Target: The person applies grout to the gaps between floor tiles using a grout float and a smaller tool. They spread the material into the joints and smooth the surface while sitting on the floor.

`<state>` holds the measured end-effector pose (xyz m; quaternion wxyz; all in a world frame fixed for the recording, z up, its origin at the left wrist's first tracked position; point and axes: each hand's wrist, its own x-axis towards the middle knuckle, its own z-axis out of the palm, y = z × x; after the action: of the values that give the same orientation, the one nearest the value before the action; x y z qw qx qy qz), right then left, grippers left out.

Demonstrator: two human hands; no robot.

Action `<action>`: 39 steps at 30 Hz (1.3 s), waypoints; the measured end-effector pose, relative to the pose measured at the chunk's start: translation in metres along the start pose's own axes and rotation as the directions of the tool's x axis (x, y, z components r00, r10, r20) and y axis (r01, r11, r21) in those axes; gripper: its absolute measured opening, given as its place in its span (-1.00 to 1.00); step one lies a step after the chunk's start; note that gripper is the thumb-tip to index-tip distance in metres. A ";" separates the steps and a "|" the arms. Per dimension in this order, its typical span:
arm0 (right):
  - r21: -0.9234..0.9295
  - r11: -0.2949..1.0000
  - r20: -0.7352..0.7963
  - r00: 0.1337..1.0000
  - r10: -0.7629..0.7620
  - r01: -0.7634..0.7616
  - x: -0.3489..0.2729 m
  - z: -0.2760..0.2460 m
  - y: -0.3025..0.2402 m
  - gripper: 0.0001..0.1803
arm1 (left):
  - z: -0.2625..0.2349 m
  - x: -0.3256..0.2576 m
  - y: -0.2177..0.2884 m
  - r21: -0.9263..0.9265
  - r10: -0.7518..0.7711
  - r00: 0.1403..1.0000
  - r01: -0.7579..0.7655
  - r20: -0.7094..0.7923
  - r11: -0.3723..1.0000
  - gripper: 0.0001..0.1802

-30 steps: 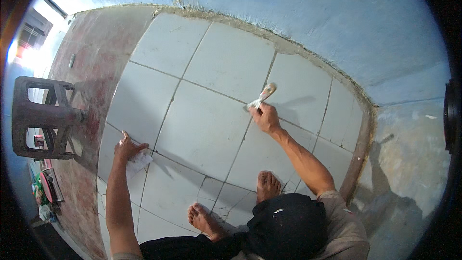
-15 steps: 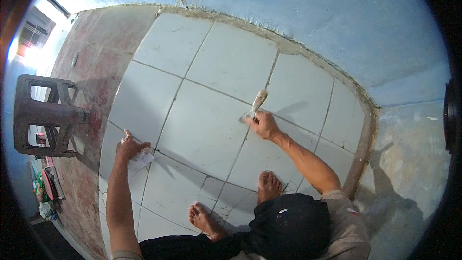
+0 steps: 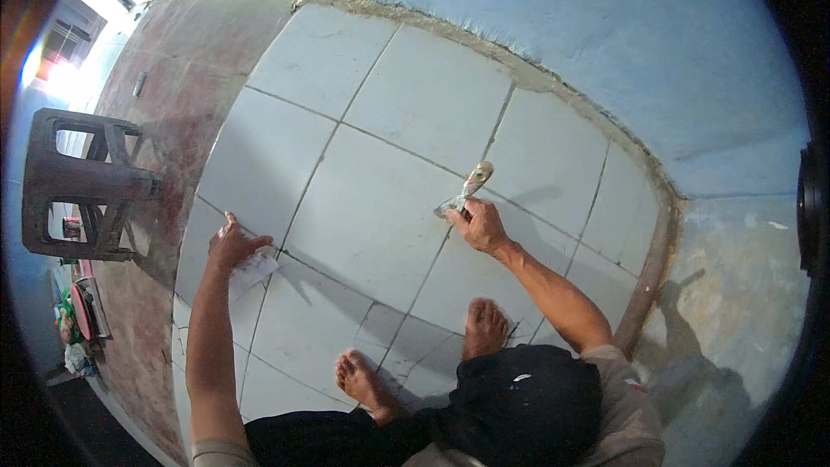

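My right hand (image 3: 482, 225) is closed on a putty knife (image 3: 475, 179) above the white floor tiles (image 3: 367, 216). The knife's pale handle tilts up toward the far wall, and its small metal blade sits by a grout line between tiles. On the left, my left hand (image 3: 233, 244) has its index finger stretched forward and its thumb out to the side. A crumpled, whitish see-through plastic bag (image 3: 253, 272) hangs beneath that hand, seemingly held by the other fingers, which are partly hidden.
My bare feet (image 3: 486, 329) rest on cracked tiles close to me. A dark plastic stool (image 3: 91, 183) lies on its side on the reddish bare floor (image 3: 186, 95) at left. Rough mortar edges the blue wall (image 3: 605, 43). Assorted items (image 3: 78, 320) sit at lower left.
My view has shifted slightly, so the floor and stool sit a little higher in the picture. The putty knife has turned a little in my right hand; my left hand keeps the plastic bag.
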<state>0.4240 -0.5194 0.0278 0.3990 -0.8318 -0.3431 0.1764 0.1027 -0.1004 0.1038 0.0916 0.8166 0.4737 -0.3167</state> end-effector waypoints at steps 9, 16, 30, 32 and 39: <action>0.067 0.998 -0.160 0.987 0.017 -0.006 0.017 0.009 -0.003 -0.74 | 0.009 0.003 -0.006 0.037 0.017 0.998 -0.015 -0.054 0.999 0.61; -0.014 0.998 -0.168 0.984 -0.067 0.066 0.034 0.019 -0.014 -0.73 | 0.002 0.000 -0.004 -0.032 0.034 0.999 -0.036 -0.038 0.999 0.60; -0.069 0.997 -0.051 0.998 -0.027 0.023 0.054 0.013 -0.012 -0.71 | 0.003 0.000 0.002 -0.008 0.027 0.998 -0.027 -0.050 1.000 0.58; -0.010 1.000 -0.092 0.995 -0.025 0.024 0.055 0.016 -0.015 -0.70 | 0.003 -0.001 0.000 -0.044 0.037 0.996 -0.041 -0.083 0.998 0.58; -0.040 0.999 -0.100 0.995 -0.016 0.012 0.068 0.020 -0.017 -0.71 | 0.006 0.000 -0.001 -0.020 0.037 0.997 -0.039 -0.069 0.999 0.58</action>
<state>0.4530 -0.4526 0.0273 0.4006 -0.8449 -0.3318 0.1246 0.0999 -0.1024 0.0992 0.0902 0.8348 0.4645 -0.2817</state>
